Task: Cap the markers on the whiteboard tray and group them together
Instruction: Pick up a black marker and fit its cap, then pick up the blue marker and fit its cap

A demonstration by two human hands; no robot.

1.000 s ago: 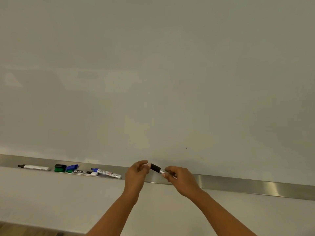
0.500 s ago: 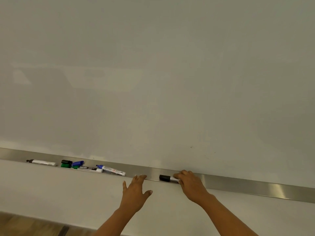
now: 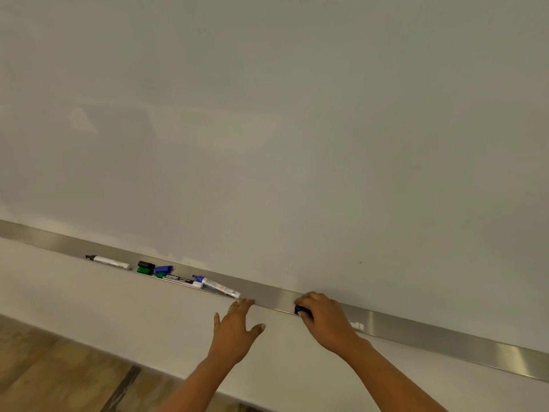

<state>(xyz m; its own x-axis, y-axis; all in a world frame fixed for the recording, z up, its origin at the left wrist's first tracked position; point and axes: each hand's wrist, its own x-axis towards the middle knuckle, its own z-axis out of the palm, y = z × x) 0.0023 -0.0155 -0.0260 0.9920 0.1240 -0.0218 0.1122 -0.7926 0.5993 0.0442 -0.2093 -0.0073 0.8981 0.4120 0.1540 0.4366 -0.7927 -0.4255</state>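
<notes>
- A second ago both hands were pressing a black cap home; now the right hand [image 3: 325,321] lies over the capped black marker [image 3: 303,309] in the metal whiteboard tray [image 3: 445,337], fingers curled over it, apparently setting it down.
- The left hand [image 3: 236,330] has let go and hovers just below the rim, fingers spread, holding nothing.
- One marker done, then; it lies well apart from the rest.
- Further left the tray holds an uncapped blue-tipped marker [image 3: 218,286], a green one [image 3: 178,279], a black-tipped one [image 3: 108,261] and loose caps [image 3: 154,267].
</notes>
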